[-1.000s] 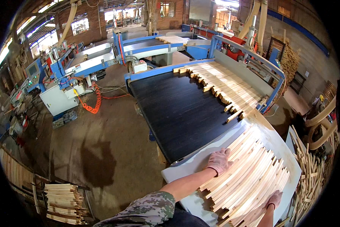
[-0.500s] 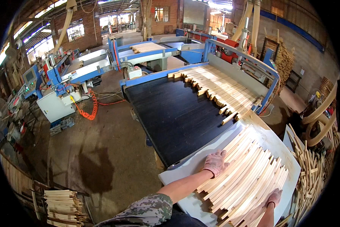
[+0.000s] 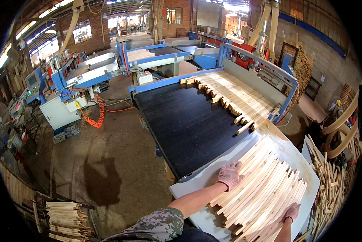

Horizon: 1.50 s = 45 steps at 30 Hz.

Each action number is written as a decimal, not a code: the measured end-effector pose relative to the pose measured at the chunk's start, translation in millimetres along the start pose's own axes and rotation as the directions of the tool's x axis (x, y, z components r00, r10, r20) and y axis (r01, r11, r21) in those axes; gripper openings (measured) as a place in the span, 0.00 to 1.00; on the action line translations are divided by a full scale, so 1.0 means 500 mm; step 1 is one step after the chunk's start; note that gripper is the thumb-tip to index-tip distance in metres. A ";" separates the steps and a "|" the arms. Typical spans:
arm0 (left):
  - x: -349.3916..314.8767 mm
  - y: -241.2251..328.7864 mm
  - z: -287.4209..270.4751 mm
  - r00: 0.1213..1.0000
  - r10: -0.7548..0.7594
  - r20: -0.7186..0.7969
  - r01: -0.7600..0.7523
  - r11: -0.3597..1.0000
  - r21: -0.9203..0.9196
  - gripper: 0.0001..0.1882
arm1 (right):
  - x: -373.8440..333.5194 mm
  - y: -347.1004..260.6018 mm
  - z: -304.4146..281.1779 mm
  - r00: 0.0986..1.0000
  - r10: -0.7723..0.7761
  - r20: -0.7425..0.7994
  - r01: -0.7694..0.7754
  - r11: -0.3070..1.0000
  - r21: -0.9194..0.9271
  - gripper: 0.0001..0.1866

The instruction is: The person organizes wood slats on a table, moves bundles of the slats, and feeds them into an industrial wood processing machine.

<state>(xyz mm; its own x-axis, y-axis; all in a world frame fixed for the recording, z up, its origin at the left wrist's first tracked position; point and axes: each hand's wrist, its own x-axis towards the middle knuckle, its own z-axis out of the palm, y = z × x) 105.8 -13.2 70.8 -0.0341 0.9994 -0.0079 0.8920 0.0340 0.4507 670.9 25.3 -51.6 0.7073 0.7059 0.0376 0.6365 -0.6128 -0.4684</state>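
A batch of pale wooden strips (image 3: pixel 265 187) lies side by side on a white tabletop (image 3: pixel 191 188), their ends uneven. My left hand (image 3: pixel 229 176), in a pinkish knitted glove, rests at the batch's left edge with its fingers laid out over the strips. On the right edge, nearer my body, my gloved right hand (image 3: pixel 291 212) lies against the outer strips, fingers extended. Beyond the tabletop, a second row of wooden strips (image 3: pixel 237 94) sits on the black conveyor belt (image 3: pixel 181 121), along the machine's far right side.
A blue machine frame (image 3: pixel 258 55) spans the conveyor's far right. Behind stands another conveyor with strips (image 3: pixel 140 54). A white cabinet (image 3: pixel 61 114) and orange coiled hose (image 3: pixel 95 122) are left. Loose offcuts (image 3: pixel 329 189) pile at right; stacked strips (image 3: pixel 68 220) lie lower left.
The strips on the far conveyor have shifted left. My hands and the batch under them look practically unmoved; the view has shifted very slightly.
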 end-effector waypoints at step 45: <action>0.016 -0.016 0.033 0.994 0.010 -0.111 -0.002 0.997 0.078 0.41 | -0.146 -0.117 -0.096 0.996 -0.086 -0.018 0.083 0.990 -0.116 0.31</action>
<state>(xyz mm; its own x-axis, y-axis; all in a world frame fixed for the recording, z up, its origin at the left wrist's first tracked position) 105.9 -5.4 52.4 -0.0748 0.9926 0.0955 0.9244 0.0331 0.3800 597.0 -7.6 15.5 0.6555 0.7494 0.0932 0.7243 -0.5890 -0.3584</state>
